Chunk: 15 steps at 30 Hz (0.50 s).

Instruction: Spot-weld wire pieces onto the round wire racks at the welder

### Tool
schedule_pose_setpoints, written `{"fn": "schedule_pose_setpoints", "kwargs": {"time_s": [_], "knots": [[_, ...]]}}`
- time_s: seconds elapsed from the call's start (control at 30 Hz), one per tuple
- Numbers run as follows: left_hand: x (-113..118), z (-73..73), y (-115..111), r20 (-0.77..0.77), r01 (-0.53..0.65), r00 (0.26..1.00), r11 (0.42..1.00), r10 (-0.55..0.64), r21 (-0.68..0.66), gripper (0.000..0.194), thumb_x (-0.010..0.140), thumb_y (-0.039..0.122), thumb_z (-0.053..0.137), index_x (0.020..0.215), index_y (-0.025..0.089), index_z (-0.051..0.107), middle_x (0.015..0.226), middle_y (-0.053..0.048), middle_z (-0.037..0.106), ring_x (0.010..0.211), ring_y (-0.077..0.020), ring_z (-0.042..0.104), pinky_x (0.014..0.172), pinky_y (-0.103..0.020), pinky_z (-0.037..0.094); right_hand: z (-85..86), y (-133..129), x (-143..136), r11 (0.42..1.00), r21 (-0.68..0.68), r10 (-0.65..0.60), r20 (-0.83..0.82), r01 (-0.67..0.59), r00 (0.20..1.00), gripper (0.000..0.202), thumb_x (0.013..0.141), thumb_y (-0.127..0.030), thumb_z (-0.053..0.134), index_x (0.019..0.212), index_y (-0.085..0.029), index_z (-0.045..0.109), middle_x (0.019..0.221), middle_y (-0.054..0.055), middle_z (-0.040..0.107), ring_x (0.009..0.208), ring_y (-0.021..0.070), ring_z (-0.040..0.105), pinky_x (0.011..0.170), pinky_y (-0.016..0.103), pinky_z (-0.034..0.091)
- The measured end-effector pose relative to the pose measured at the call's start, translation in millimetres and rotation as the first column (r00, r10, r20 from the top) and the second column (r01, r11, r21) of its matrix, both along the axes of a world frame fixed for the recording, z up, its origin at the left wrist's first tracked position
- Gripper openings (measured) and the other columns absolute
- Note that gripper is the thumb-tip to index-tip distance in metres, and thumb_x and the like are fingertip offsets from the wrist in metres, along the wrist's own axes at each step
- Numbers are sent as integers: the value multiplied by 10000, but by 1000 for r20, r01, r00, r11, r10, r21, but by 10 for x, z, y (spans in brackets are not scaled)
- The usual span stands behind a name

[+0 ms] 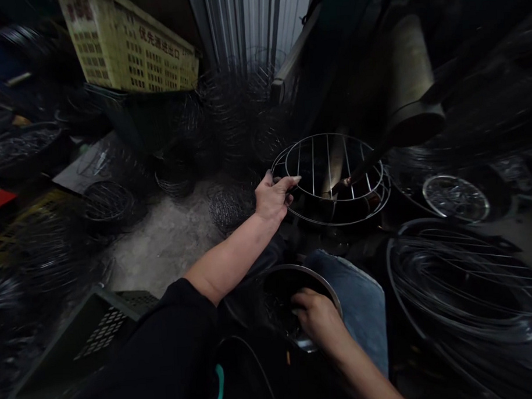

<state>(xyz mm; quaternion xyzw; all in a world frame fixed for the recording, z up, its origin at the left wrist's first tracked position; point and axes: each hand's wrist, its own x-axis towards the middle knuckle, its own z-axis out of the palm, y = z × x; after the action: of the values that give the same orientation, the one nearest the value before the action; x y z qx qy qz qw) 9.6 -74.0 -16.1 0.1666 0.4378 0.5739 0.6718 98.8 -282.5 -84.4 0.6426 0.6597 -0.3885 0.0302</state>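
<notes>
Closest to the camera is a black sleeve [166, 354] on the person's left arm. It fills the bottom of the head view.

Just past it, low in the middle, the right hand [316, 320] dips into a round metal bowl [330, 290]. The bowl sits by the person's knee, which is in blue jeans [360, 295]. The fingers curl down into the bowl among small dark bits. It is too dark to tell if they pinch anything.

Farther out, the left arm stretches forward. The left hand [272, 196] holds the near left edge of a round wire rack [330, 177]. The fingers wrap over the top ring and the thumb lies along it, so the hand is closed on the wire. The rack has straight thin bars across its top and more rings under it. It sits on a dark machine stand in the middle of the view. A dark rod [361, 170] slants down from the right and its tip rests on the bars of the rack.

On the right lie big piles of dark wire rings [465, 285]. More wire baskets [109, 200] lie on the grey floor to the left. At the top left stands a yellow crate [130, 47] with red writing on it.
</notes>
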Motion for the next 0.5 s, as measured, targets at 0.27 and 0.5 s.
{"fn": "schedule_pose_setpoints", "kwargs": {"time_s": [0.27,0.5], "knots": [[-52,-42,-23,-6,28,1000,999,-28,44,488,536,132,843,879,211,505,671,87,505,566,-54,515,475,-167,320,99,-39,267,753,-353,-624,-650,556,433,337,699,-485,740,831,-187,652,493,-15,618,387,170,556,397,249,421],[-31,-6,-88,-2,15,1000,996,-15,84,497,507,136,848,813,206,462,728,81,509,593,-44,535,486,-165,331,604,580,560,339,174,-477,-815,924,329,373,581,-434,890,828,-173,792,705,49,732,546,183,649,484,285,519]]}}
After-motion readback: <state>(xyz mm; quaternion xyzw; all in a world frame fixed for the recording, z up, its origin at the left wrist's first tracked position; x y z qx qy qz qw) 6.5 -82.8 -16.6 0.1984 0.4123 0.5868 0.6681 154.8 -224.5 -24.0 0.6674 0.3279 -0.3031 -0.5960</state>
